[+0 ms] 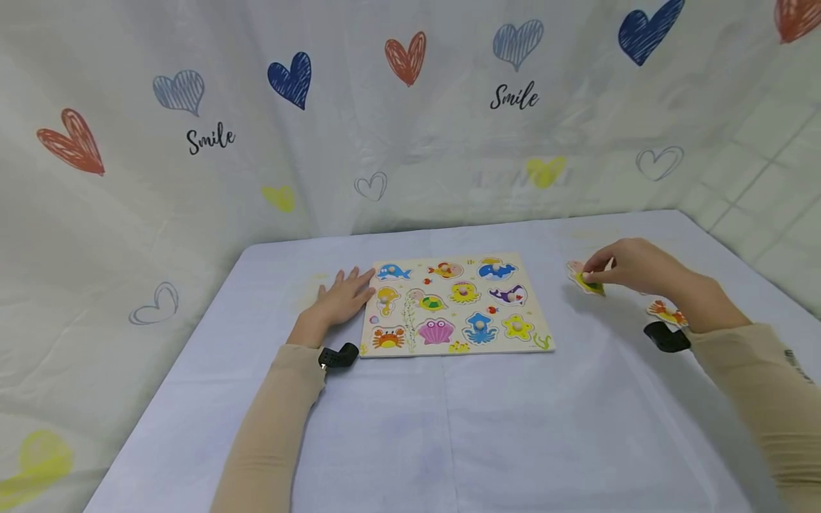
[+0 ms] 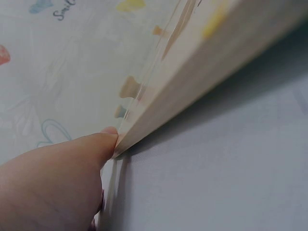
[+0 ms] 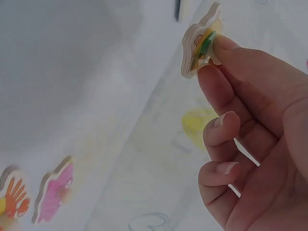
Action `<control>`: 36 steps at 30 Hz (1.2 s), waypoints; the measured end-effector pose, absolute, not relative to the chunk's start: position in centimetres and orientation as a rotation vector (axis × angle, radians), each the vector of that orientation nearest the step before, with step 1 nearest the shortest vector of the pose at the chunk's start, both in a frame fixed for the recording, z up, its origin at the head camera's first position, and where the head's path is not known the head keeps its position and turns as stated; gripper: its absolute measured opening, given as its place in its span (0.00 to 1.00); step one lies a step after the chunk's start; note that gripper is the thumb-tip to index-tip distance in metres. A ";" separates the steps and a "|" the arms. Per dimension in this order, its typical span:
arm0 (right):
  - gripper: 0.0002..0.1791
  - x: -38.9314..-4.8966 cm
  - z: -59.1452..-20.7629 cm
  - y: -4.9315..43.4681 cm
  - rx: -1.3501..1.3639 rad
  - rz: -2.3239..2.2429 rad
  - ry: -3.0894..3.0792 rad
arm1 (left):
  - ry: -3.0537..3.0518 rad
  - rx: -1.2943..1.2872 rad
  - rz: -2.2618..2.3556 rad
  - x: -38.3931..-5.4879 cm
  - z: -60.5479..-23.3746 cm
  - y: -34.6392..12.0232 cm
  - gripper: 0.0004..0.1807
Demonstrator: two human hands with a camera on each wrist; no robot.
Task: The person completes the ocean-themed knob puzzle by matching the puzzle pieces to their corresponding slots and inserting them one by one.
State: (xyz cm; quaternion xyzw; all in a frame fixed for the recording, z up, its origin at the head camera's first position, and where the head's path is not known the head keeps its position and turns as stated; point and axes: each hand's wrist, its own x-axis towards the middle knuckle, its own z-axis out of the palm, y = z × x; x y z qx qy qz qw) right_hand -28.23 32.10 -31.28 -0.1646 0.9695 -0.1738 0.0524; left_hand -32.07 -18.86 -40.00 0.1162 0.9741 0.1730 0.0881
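A wooden knob puzzle board (image 1: 541, 335) with sea animal pictures lies flat on the table. My left hand (image 1: 343, 296) rests at its left edge, fingers spread; the thumb (image 2: 103, 142) touches the board's side in the left wrist view. Off to the right of the board, my right hand (image 1: 631, 263) pinches a turtle puzzle piece (image 1: 591, 287) between thumb and fingers, raised and tilted. The right wrist view shows this piece (image 3: 195, 48) nearly edge-on, its knob mostly covered by the fingertips. Knobbed pieces fill several slots, while the turtle, crab and shell pictures show no knobs.
A crab piece (image 1: 667, 312) lies on the table by the right wrist, partly hidden. Beside it in the right wrist view is a pink shell piece (image 3: 55, 190). Behind the table hangs a curtain (image 1: 333, 142) printed with hearts.
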 end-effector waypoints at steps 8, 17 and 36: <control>0.10 -28.8 -30.7 27.4 -0.596 -0.527 2.960 | 2.904 0.355 0.510 -32.2 -40.0 -19.1 0.34; 0.08 -29.4 -31.4 22.6 -0.724 -0.539 2.908 | 2.899 0.358 0.521 -32.2 -40.0 -19.2 0.34; 0.07 -31.0 -32.7 14.9 -0.842 -0.430 2.820 | 2.905 0.349 0.513 -32.3 -40.1 -19.2 0.34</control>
